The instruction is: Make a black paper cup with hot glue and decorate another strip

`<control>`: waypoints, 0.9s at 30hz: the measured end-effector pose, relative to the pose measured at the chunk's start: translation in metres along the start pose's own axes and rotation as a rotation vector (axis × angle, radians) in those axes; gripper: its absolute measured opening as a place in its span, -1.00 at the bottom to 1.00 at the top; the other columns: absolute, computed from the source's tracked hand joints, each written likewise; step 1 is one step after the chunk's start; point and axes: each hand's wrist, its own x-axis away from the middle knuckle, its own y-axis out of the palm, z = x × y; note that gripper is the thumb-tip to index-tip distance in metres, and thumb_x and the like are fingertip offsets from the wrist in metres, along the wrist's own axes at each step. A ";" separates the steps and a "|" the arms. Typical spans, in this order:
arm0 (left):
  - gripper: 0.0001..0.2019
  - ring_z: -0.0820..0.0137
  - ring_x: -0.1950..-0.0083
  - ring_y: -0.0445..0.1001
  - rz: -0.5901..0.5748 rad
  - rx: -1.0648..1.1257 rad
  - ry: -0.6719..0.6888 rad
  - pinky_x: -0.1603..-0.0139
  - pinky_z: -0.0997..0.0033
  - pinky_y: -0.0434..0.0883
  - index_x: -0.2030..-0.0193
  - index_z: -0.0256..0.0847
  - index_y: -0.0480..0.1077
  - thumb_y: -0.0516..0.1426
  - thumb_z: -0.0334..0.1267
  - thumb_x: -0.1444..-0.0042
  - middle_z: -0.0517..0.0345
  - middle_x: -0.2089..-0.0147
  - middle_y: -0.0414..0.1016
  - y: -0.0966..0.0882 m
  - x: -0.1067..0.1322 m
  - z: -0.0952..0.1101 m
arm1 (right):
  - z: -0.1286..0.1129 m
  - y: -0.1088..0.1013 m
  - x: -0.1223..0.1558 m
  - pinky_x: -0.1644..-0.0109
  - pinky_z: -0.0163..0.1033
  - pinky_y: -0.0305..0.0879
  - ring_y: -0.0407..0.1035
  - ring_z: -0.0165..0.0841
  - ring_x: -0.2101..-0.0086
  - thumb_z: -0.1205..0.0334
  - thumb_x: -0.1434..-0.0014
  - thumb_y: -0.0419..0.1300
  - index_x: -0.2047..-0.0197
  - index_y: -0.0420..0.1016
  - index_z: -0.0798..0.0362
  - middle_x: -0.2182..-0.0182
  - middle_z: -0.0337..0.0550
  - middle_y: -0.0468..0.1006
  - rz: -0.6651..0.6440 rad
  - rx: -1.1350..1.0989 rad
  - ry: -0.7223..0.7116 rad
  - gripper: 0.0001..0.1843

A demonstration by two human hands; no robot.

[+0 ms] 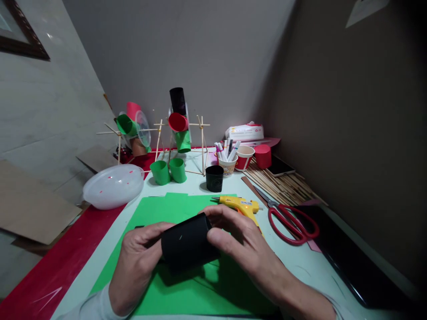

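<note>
A black paper tube [188, 246] is held on its side between my two hands, above a green paper sheet [143, 293]. My left hand [140, 258] grips its left end, fingers partly hidden behind it. With thumb and fingers, my right hand [240, 240] pinches the rim at the other end. Just beyond my right hand lies a yellow glue gun [242, 205]. Red-handled scissors [290, 222] rest to the right of it. Past the sheet stand a short black paper tube [214, 179] and two green paper tubes [168, 172].
Stick frames [202, 146] carrying coloured tubes stand at the back. A cup of markers [228, 165], a red-and-white paper cup [244, 158], a red tube [263, 156] and bamboo sticks [283, 182] sit back right. A translucent plastic lid [113, 186] is left; a black flat object [350, 262] lies right.
</note>
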 end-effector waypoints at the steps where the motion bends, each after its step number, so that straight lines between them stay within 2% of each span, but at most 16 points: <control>1: -0.88 0.32 0.38 0.51 -0.022 0.006 -0.005 0.36 0.52 0.42 0.34 -0.09 0.69 0.34 -0.19 0.04 0.20 0.46 0.63 0.001 0.001 0.001 | 0.000 0.002 0.000 0.12 -0.28 0.33 0.44 -0.30 0.20 0.02 -0.18 0.27 0.08 0.55 -0.02 0.21 -0.22 0.59 0.027 0.023 0.003 -0.71; 4: -0.90 0.36 0.39 0.46 -0.031 0.040 -0.052 0.37 0.55 0.38 0.38 -0.08 0.69 0.34 -0.19 0.06 0.23 0.49 0.60 0.007 0.005 0.008 | 0.000 0.007 0.000 0.22 -0.30 0.32 0.42 -0.35 0.33 0.14 -0.15 0.28 0.22 0.56 0.02 0.37 -0.25 0.56 0.084 0.095 -0.034 -0.84; 7: -0.88 0.38 0.40 0.42 -0.018 0.086 -0.118 0.37 0.55 0.36 0.41 -0.12 0.68 0.35 -0.17 0.09 0.22 0.52 0.55 0.011 0.006 0.012 | 0.000 0.010 0.000 0.27 -0.33 0.29 0.39 -0.39 0.38 0.21 -0.17 0.25 0.31 0.54 0.04 0.43 -0.27 0.53 0.100 0.115 -0.090 -0.90; 11: -0.86 0.35 0.37 0.45 -0.145 0.074 -0.145 0.34 0.54 0.39 0.37 -0.14 0.68 0.35 -0.16 0.06 0.20 0.50 0.55 0.007 0.002 0.007 | 0.002 0.009 0.000 0.29 -0.36 0.27 0.37 -0.42 0.42 0.24 -0.19 0.25 0.36 0.52 0.06 0.47 -0.28 0.50 0.114 0.116 -0.118 -0.89; 15: -0.85 0.34 0.35 0.51 -0.269 -0.056 -0.043 0.32 0.55 0.43 0.31 -0.09 0.69 0.32 -0.16 0.01 0.20 0.44 0.62 -0.002 -0.006 0.004 | 0.004 0.007 -0.002 0.32 -0.38 0.25 0.34 -0.44 0.44 0.26 -0.20 0.23 0.39 0.49 0.08 0.50 -0.29 0.47 0.101 0.102 -0.114 -0.87; 18: -0.81 0.26 0.25 0.59 -0.347 -0.150 0.029 0.22 0.51 0.48 0.21 -0.02 0.68 0.29 -0.16 -0.02 0.18 0.29 0.69 -0.009 -0.008 0.008 | 0.004 0.003 -0.004 0.33 -0.38 0.25 0.33 -0.44 0.44 0.28 -0.20 0.22 0.39 0.48 0.08 0.50 -0.29 0.45 0.100 0.093 -0.107 -0.87; 21: -0.74 0.18 0.06 0.60 -0.269 -0.172 0.059 0.06 0.44 0.48 0.09 0.06 0.64 0.22 -0.06 -0.09 0.19 0.06 0.68 -0.013 -0.004 0.011 | 0.005 0.002 -0.004 0.32 -0.37 0.25 0.34 -0.43 0.44 0.29 -0.21 0.23 0.37 0.49 0.09 0.49 -0.27 0.46 0.109 0.143 -0.133 -0.89; 23: -0.70 0.17 -0.02 0.57 -0.167 -0.246 0.127 -0.03 0.45 0.43 0.08 0.10 0.63 0.27 -0.04 -0.01 0.22 0.01 0.67 -0.011 -0.001 0.011 | 0.007 0.003 -0.003 0.31 -0.35 0.24 0.35 -0.42 0.44 0.31 -0.22 0.25 0.36 0.51 0.11 0.49 -0.26 0.48 0.097 0.234 -0.197 -0.89; 25: -0.75 0.23 0.06 0.58 -0.120 -0.357 0.230 0.02 0.50 0.41 0.18 0.10 0.65 0.35 -0.13 0.07 0.25 0.12 0.70 -0.006 0.000 0.009 | 0.010 0.006 -0.001 0.30 -0.33 0.22 0.34 -0.42 0.44 0.33 -0.23 0.26 0.34 0.54 0.13 0.48 -0.22 0.51 0.071 0.320 -0.299 -0.90; 27: -0.87 0.33 0.24 0.56 -0.132 -0.383 0.336 0.14 0.53 0.41 0.30 0.05 0.64 0.34 -0.24 0.04 0.28 0.32 0.68 0.000 -0.001 0.008 | 0.013 0.009 0.002 0.31 -0.32 0.22 0.35 -0.40 0.43 0.32 -0.24 0.27 0.30 0.56 0.17 0.47 -0.18 0.53 0.049 0.365 -0.391 -0.90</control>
